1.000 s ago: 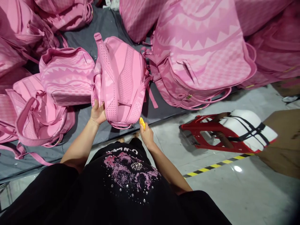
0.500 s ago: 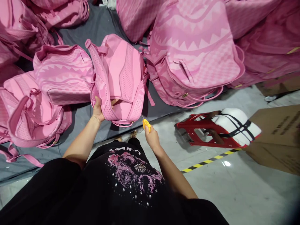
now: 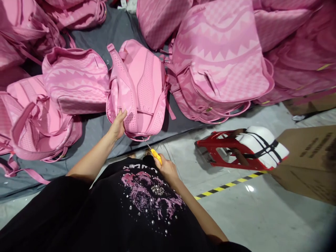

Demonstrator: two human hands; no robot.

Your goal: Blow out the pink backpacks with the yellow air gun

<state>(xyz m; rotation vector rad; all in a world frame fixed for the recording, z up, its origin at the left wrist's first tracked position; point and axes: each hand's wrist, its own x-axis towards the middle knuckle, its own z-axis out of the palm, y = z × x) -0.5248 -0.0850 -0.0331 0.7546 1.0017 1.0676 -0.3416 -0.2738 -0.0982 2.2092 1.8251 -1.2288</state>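
A small pink backpack (image 3: 145, 87) lies with its padded back and shoulder straps facing up. My left hand (image 3: 117, 126) grips its near left side, by the lower end of the left strap, with the thumb side on top. My right hand (image 3: 166, 168) is closed around a yellow-handled tool (image 3: 156, 156) with a thin metal tip; its exact kind is too small to tell. The tip points up and left and meets the backpack's near edge, by the dark opening there. The fingers of my right hand are partly hidden behind the handle.
Pink backpacks crowd the grey-covered surface (image 3: 115, 31), among them a smaller bag (image 3: 78, 80) at left and a large backpack (image 3: 223, 52) at right. A red frame (image 3: 215, 148) with a strapped white pad stands on the floor beside a cardboard box (image 3: 312, 154).
My right hand has moved left and nearer my body, its tool tip now at the backpack's near edge. My left hand has shifted right and up along the bag's side; the back panel lies flatter.
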